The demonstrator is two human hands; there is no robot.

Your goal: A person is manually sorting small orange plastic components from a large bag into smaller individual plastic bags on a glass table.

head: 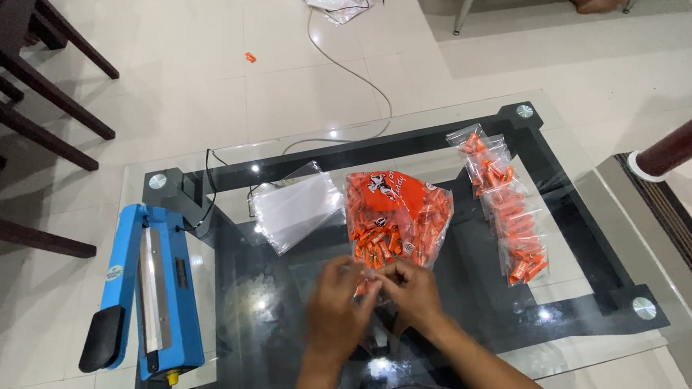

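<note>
Orange sweets fill the big open bag (396,218) at the middle of the frame, and the two hands meet just below its mouth, low in the centre. The left hand (337,306) and the right hand (412,291) are drawn close together, fingertips pinched on something small between them; a few orange pieces and a glint of clear film show there, though motion blur hides exactly what is gripped, so it looks like a small clear pouch with sweets, not more certain than that. A good way to handle this would be to keep the pouch mouth pinched open with one hand and upright, so pieces do not spill onto the glass table (601,210). A stack of empty clear bags (295,207) lies left of the big bag, a row of filled small packets (509,204) runs along the right, and the blue heat sealer (152,295) sits at the lower left, its cord trailing toward the upper middle.
</note>
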